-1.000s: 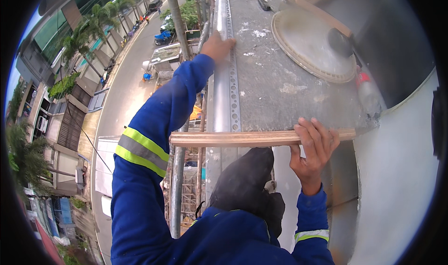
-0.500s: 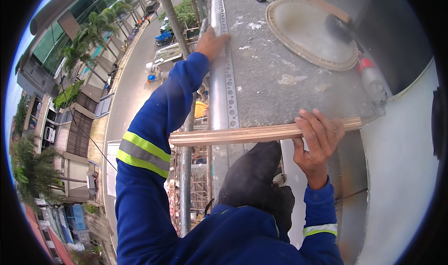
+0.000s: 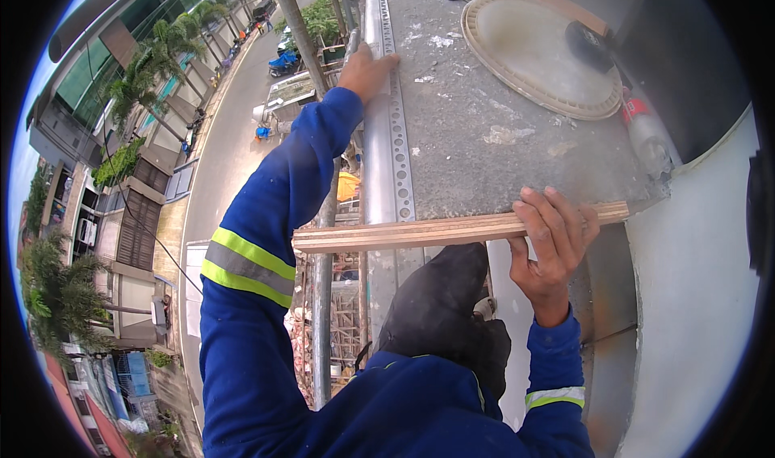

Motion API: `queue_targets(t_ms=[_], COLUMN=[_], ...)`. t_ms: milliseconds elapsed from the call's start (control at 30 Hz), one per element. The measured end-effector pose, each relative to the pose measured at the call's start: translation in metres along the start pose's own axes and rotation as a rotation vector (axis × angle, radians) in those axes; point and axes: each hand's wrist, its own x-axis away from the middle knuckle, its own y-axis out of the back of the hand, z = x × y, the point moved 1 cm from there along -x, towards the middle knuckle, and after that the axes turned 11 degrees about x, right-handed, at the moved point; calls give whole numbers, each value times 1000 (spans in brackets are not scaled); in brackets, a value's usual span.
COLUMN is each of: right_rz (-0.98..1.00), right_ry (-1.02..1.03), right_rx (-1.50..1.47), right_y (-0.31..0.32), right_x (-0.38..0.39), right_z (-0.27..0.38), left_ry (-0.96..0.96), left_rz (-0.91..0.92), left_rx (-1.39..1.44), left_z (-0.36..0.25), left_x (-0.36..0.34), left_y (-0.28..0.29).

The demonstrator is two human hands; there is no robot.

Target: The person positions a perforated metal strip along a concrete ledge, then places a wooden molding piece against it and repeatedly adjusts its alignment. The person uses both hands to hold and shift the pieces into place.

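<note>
My left hand (image 3: 367, 73) reaches far forward and grips the ledge's outer edge, its thumb lying across a perforated metal strip (image 3: 398, 155). That long, pale strip with round holes runs along the left side of the grey concrete ledge (image 3: 460, 159). Across the ledge's near end lies a layered plywood strip (image 3: 404, 235), roughly level, touching the metal strip's near end. My right hand (image 3: 551, 252) is closed on the plywood toward its right end, thumb on the near side and fingers over the top. The left fingers are partly hidden beyond the edge.
A round, dusty lid-like disc (image 3: 533, 58) with a dark object on it lies on the ledge. Beside it are a plastic bottle (image 3: 646, 139) and a wooden piece (image 3: 557, 4). Scaffold poles (image 3: 323, 296) stand outside the left edge; a street (image 3: 234, 143) lies far below.
</note>
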Motion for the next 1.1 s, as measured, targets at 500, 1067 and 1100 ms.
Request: queue_targets(t_ms=[500,1067,1100], right_rz=[1,-16,-18], right_ry=[0,-87,-86], right_rx=[-10,-53,-51], right_y=[3,-3,-3], right_x=[-3,1,1], right_z=[2,3,3], left_ry=[-40,-39,-1], left_rz=[-29,46,82], left_rx=[-2,-53,-72], left_z=[1,6,6], left_x=[0,-5,-7], left_y=[-1,6,9])
